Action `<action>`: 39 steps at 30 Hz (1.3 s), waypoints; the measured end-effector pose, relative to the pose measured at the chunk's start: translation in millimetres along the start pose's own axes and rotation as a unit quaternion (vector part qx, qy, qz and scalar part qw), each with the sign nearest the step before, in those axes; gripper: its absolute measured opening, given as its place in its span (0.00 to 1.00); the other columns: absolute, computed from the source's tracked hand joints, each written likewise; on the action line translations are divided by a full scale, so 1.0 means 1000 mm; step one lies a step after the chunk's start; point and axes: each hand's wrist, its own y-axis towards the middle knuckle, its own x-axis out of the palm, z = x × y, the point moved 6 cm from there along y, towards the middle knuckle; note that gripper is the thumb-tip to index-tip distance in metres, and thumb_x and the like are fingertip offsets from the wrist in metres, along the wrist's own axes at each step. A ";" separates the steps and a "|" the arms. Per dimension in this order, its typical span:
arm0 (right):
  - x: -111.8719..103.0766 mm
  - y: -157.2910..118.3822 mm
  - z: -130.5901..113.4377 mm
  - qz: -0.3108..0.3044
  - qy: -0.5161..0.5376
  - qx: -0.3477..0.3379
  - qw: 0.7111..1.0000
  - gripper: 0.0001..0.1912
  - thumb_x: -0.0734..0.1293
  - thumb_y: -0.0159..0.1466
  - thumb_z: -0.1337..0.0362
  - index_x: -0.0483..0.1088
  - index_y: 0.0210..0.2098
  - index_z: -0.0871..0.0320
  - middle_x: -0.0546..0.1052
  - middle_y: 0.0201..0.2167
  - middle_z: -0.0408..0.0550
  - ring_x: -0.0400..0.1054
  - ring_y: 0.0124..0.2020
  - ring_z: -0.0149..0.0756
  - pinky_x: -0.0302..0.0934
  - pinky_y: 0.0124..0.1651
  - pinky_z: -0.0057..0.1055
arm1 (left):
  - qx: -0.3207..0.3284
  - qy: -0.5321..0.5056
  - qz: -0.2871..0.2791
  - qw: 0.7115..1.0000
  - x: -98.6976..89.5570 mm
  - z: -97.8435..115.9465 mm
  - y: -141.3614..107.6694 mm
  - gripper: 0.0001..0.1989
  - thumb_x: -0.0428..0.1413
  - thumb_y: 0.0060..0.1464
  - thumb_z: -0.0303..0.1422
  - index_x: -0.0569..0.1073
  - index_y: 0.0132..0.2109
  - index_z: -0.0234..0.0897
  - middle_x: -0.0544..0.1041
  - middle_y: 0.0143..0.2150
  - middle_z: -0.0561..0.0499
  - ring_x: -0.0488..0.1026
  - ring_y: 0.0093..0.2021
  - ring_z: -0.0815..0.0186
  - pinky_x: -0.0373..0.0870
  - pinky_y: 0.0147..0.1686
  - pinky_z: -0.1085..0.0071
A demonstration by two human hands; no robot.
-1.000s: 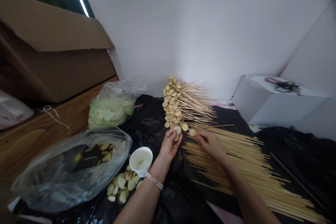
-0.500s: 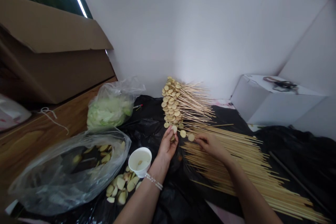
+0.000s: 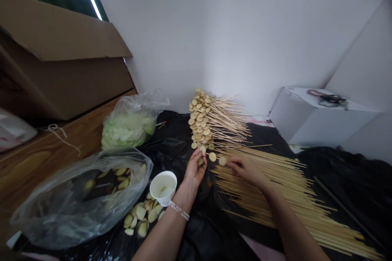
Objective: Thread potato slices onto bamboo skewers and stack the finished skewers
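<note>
Between finger and thumb my left hand [image 3: 194,168] pinches a round potato slice [image 3: 202,150] at the tip end of a skewer, with another slice tucked in its fingers. Two more slices, one of them a pale disc [image 3: 212,156], are threaded along that skewer. My right hand [image 3: 245,169] is closed around the skewer just right of the last slice [image 3: 222,160]; the stick itself is mostly hidden. Behind my hands lies a stack of skewered potato slices [image 3: 200,116], sticks pointing right. Many bare bamboo skewers [image 3: 275,187] are spread under and beside my right forearm.
Loose potato slices [image 3: 142,218] lie by a white cup [image 3: 163,186] left of my forearm. Further left are an open plastic bag [image 3: 76,212] with slices and a bag of greens [image 3: 128,124]. A cardboard box [image 3: 67,85] and a white box [image 3: 321,116] flank the black sheeting.
Both hands hold nearly the same pose. The slices on the skewer have shifted very slightly to the left; nothing was let go or taken up.
</note>
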 end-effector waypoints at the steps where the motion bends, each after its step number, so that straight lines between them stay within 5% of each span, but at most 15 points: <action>1: 0.000 0.000 0.000 -0.001 -0.002 -0.003 1.000 0.17 0.58 0.64 0.59 0.69 0.23 0.58 0.69 0.19 0.41 0.61 0.23 0.30 0.52 0.29 0.25 | -0.002 -0.003 0.000 1.000 0.000 0.000 0.001 0.10 0.53 0.54 0.17 0.72 0.41 0.33 0.76 0.31 0.50 0.74 0.27 0.73 0.70 0.24 0.82; 25: 0.010 0.003 -0.001 0.011 0.008 -0.005 1.000 0.15 0.58 0.63 0.62 0.65 0.21 0.57 0.69 0.19 0.42 0.62 0.24 0.31 0.53 0.29 0.26 | 0.039 0.024 0.035 0.998 -0.004 -0.001 0.000 0.10 0.55 0.51 0.15 0.73 0.37 0.33 0.76 0.31 0.50 0.74 0.27 0.74 0.71 0.26 0.83; 34: -0.009 -0.001 0.002 0.004 -0.021 0.005 1.000 0.17 0.59 0.64 0.59 0.71 0.24 0.58 0.70 0.19 0.42 0.62 0.24 0.31 0.52 0.28 0.26 | 0.023 -0.001 0.018 1.000 -0.002 0.003 -0.002 0.09 0.56 0.51 0.18 0.72 0.37 0.35 0.76 0.31 0.51 0.74 0.28 0.73 0.71 0.26 0.81; 39: -0.014 -0.001 0.005 0.022 0.001 0.022 1.000 0.18 0.59 0.64 0.56 0.71 0.25 0.58 0.72 0.19 0.43 0.64 0.23 0.32 0.54 0.29 0.27 | 0.025 0.011 0.011 1.000 0.002 0.004 -0.005 0.10 0.54 0.50 0.17 0.72 0.37 0.34 0.77 0.32 0.49 0.76 0.32 0.69 0.76 0.34 0.74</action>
